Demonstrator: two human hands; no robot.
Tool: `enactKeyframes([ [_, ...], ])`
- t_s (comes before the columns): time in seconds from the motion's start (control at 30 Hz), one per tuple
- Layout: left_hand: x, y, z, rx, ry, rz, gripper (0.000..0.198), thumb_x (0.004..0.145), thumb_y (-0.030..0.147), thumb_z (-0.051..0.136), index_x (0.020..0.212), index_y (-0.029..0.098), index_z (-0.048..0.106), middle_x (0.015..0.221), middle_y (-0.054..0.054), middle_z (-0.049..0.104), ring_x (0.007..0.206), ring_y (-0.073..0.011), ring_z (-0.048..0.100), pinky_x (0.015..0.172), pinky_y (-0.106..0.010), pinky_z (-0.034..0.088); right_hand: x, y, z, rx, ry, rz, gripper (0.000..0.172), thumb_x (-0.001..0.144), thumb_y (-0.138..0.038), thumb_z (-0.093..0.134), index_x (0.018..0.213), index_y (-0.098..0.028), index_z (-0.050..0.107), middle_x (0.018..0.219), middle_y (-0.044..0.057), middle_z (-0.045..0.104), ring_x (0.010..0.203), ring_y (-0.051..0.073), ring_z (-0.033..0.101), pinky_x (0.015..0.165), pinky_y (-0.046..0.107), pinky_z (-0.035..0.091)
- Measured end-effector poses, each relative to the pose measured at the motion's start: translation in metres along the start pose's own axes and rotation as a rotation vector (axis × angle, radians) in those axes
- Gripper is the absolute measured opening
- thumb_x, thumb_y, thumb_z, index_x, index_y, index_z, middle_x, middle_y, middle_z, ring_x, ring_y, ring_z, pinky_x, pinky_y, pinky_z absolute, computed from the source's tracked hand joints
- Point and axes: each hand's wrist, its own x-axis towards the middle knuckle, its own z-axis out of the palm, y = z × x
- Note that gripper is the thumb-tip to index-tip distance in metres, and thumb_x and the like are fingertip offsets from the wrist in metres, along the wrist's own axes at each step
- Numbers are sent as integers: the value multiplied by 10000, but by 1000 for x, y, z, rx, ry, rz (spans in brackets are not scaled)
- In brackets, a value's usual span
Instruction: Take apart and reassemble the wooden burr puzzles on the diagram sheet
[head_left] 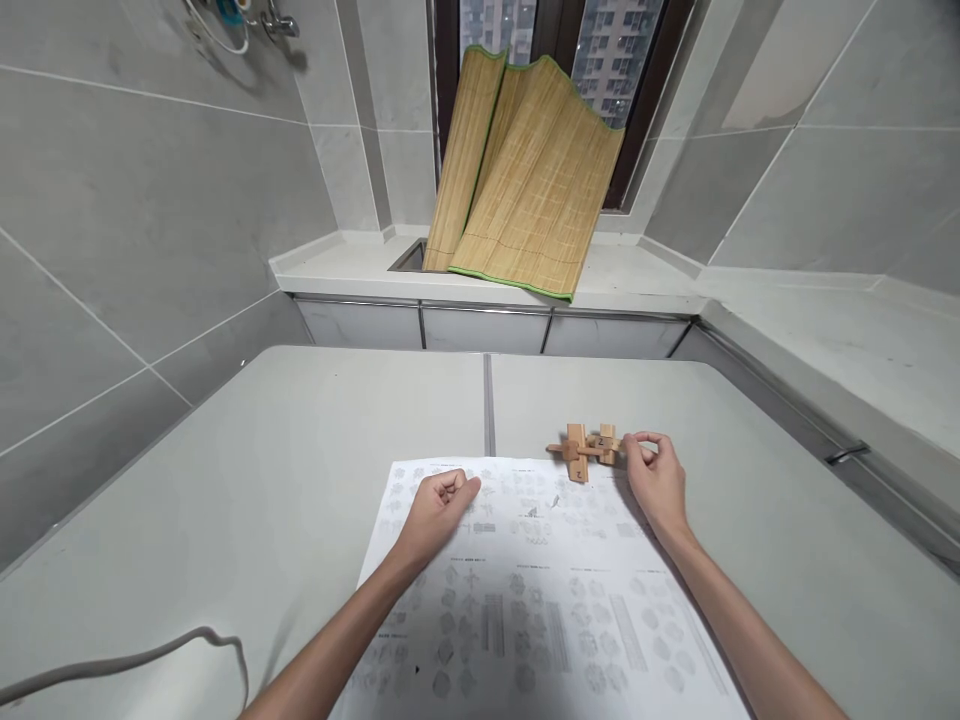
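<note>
A small wooden assembly (576,453) of interlocking pieces, like a burr puzzle or a little model, sits just past the top edge of a printed paper sheet (540,545). Dark marks that look like numbers show on its crosswise pieces. My right hand (657,482) pinches its right end between thumb and fingers. Over the sheet's upper left, my left hand (441,508) is curled into a loose fist, apart from the wooden piece, with nothing visible in it. Faint rows of small figures and diagrams cover the sheet.
The pale table (360,410) has a grey seam (489,405) down its middle. A grey cable (135,660) lies at the lower left. Behind, a bamboo mat (532,180) leans against the window over a white counter (630,275). A ledge (847,340) runs along the right.
</note>
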Motion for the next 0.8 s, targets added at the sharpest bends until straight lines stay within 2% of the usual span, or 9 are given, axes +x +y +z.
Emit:
enactKeyframes([
  [0.1, 0, 0, 1, 12, 1, 9, 567, 916, 550, 624, 653, 224, 242, 634, 65, 217, 587, -98, 190, 558, -262, 171, -1, -2, -1, 3, -52, 3, 358, 933, -572, 597, 1002, -221, 614, 484, -88, 512, 532, 206, 492, 654, 318, 389],
  [0.17, 0, 1, 1, 14, -3, 7, 573, 909, 563, 626, 650, 224, 243, 631, 66, 216, 583, -98, 188, 556, -261, 168, -2, -4, -2, 15, -97, 4, 398, 930, -604, 600, 988, -212, 645, 500, -57, 585, 538, 216, 537, 656, 327, 406],
  [0.27, 0, 3, 2, 21, -9, 8, 562, 905, 541, 631, 646, 224, 245, 630, 66, 217, 585, -98, 188, 562, -262, 170, -1, -5, -2, 52, -137, 10, 449, 908, -637, 614, 967, -197, 682, 628, 13, 723, 547, 217, 597, 649, 334, 435],
  [0.33, 0, 4, 2, 27, -11, 11, 548, 906, 517, 628, 643, 224, 247, 630, 65, 222, 589, -99, 193, 569, -263, 173, 0, -4, -2, 79, -130, 21, 452, 889, -634, 634, 945, -190, 696, 682, 38, 758, 548, 209, 607, 641, 332, 441],
  [0.47, 0, 5, 3, 33, -14, 2, 524, 919, 492, 607, 649, 224, 247, 637, 62, 226, 595, -101, 198, 577, -263, 176, 3, -1, -1, 172, -72, 47, 428, 849, -601, 693, 955, -187, 694, 688, 28, 747, 545, 189, 592, 607, 316, 431],
  [0.6, -1, 5, 3, 54, -17, -9, 505, 925, 476, 594, 653, 223, 251, 639, 60, 230, 594, -106, 205, 573, -261, 187, 4, -4, 1, 365, -50, 64, 448, 849, -618, 695, 1028, -216, 610, 880, 38, 752, 521, 138, 551, 503, 274, 385],
  [0.7, -4, 4, 4, 147, -15, 9, 484, 932, 448, 581, 652, 220, 259, 624, 56, 258, 582, -110, 229, 566, -264, 200, 4, -11, -2, 514, -93, 66, 458, 834, -622, 717, 1035, -243, 558, 962, 37, 722, 544, 122, 537, 463, 252, 343],
  [0.8, -10, 3, 6, 302, -46, 82, 464, 951, 383, 553, 640, 215, 252, 585, 55, 276, 563, -113, 236, 560, -276, 203, 1, -21, -8, 608, -200, 60, 465, 772, -606, 792, 983, -255, 570, 859, 2, 666, 550, 124, 514, 477, 263, 360],
])
